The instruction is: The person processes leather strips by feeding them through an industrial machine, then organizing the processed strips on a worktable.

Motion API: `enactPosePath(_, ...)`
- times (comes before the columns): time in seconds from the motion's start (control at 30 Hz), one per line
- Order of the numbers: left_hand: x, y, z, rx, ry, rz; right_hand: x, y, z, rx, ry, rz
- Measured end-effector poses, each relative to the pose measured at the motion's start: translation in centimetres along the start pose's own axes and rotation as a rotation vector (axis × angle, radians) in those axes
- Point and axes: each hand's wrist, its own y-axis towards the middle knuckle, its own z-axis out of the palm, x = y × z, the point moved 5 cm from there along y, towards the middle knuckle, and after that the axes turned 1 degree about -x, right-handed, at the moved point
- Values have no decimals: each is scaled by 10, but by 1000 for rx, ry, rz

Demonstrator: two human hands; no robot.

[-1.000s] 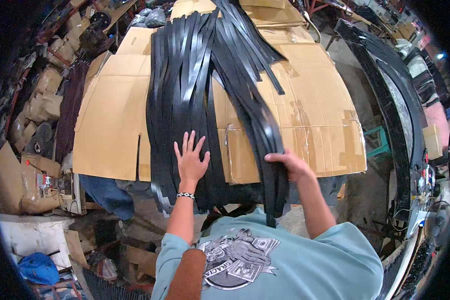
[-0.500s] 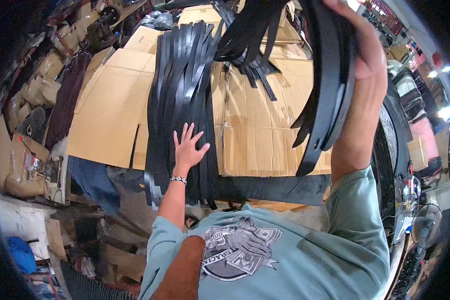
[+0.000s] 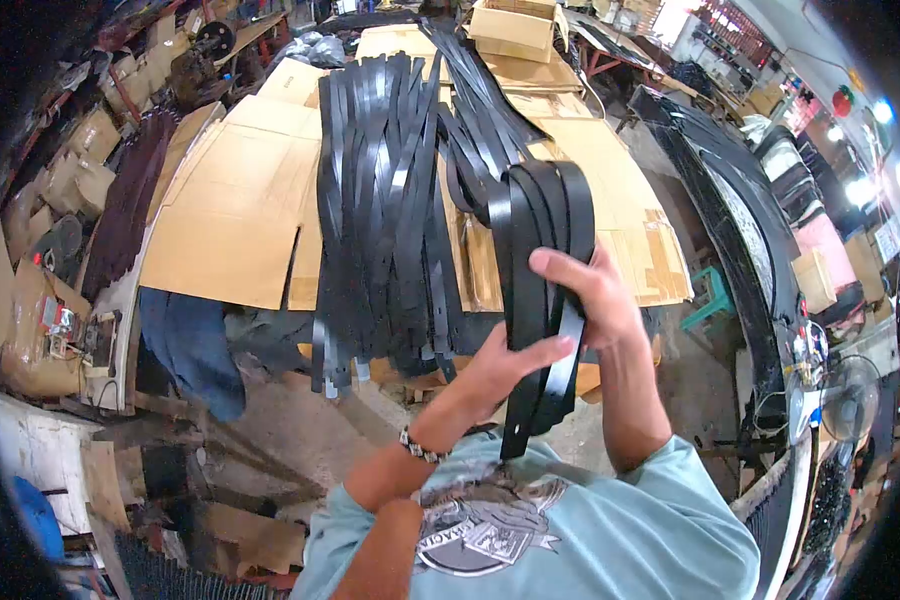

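In front of my chest hangs a bundle of black belt straps (image 3: 535,230), looped over at its top, with strap ends pointing down. My left hand (image 3: 510,362) is closed around its lower part from the left, thumb across the front. Higher up, my right hand (image 3: 595,295) grips the same bundle from the right side, its thumb on the front. Beyond, a wide layer of more black straps (image 3: 380,190) lies lengthwise over cardboard (image 3: 230,220), their near ends hanging past the edge. Another group of straps (image 3: 480,85) lies farther back, to the right.
An open cardboard box (image 3: 513,30) sits at the far end of the table. To the right are a green stool (image 3: 708,298), a long stack of black material (image 3: 720,180) and a fan (image 3: 850,398). Dark blue cloth (image 3: 192,345) hangs at the near left edge.
My right hand has come down from high on the right with the bundle, now before my chest. My left hand has left the laid-out straps and taken hold of the bundle.
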Motion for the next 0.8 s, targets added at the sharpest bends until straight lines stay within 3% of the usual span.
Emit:
enactPosePath(0.1, 25, -40, -17, -76, -108, -96, -40, -31, 9, -66, -16, 74)
enactPosePath(0.23, 27, -82, -15, -159, 218, 75, -70, -63, 24, -29, 65, 151)
enactPosePath(0.37, 21, -120, -35, -122, 442, 26, -101, -90, 32, 3, 266, 262)
enactPosePath(0.43, 14, -150, -40, -68, 423, -176, -132, -90, 34, 177, 794, 446)
enactPosePath(0.5, 19, -173, -43, 7, 574, -236, -139, -87, 50, 308, 1017, 411)
enactPosePath(0.53, 24, -184, -44, 44, 730, -244, -167, -75, 47, 256, 1120, 446)
enactPosePath(0.57, 30, -196, -45, 79, 888, -256, -195, -58, 41, 351, 1192, 354)
enactPosePath(0.63, 38, -219, -37, 37, 780, -340, -222, -45, 45, 226, 1225, 342)
enactPosePath(0.7, 41, -239, -31, -15, 953, -492, -247, -37, 41, 352, 1271, 326)
enactPosePath(0.8, 73, -269, -31, -158, 868, -526, -261, -23, 31, 370, 1330, 352)
